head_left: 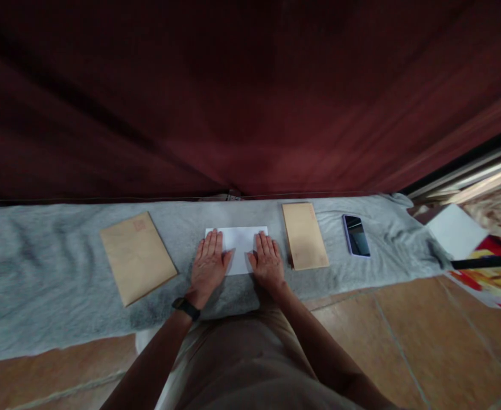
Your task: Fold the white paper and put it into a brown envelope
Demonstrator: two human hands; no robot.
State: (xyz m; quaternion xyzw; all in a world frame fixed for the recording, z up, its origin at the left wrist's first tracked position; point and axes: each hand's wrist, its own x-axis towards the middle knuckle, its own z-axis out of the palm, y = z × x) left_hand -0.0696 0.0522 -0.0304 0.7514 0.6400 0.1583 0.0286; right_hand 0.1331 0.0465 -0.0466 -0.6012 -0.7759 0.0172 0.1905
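A white sheet of paper (239, 250) lies on the grey cloth in front of me, longer from side to side than from front to back. My left hand (210, 262) rests flat on its left end, fingers stretched out. On the right end lies my right hand (268, 262), flat too, fingers pointing away from me. Between the two thumbs the middle of the paper shows. To the left is a wide brown envelope (137, 256), set at an angle. Close to my right hand lies a narrower brown envelope (305, 236), perhaps a stack.
A phone (357, 236) with a purple edge lies farther right on the grey cloth (54, 273). Behind the cloth hangs a dark red curtain (250, 142). At far right are white paper (458, 230), a colourful printed sheet (498, 273) and a black bar (489, 261).
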